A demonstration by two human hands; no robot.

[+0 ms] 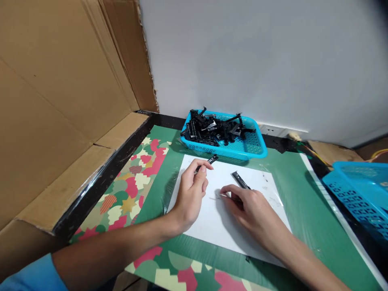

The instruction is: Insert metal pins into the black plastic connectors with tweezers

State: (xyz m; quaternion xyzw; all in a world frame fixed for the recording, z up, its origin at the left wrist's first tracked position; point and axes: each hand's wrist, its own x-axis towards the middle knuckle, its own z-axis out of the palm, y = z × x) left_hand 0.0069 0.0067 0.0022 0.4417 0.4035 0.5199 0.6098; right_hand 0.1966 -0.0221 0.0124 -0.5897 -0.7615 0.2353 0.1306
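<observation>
My left hand (191, 190) is closed round a small black plastic part (213, 159), whose end sticks out past the fingertips above the white sheet (212, 226). Over the middle of that sheet, my right hand (247, 202) pinches a thin, shiny piece (223, 195), too small to make out well. A second black part (240, 179) shows just beyond the right hand's fingers, its lower end hidden by the hand. Behind the sheet stands a blue basket (253, 154) holding several black parts (209, 129), heaped mostly at its left.
A second blue basket (357, 198) is at the right edge. Cardboard (60, 81) walls off the left side, and a white wall (257, 56) rises behind. Sockets (270, 129) and wires (317, 155) lie behind the green, patterned table cover (315, 214).
</observation>
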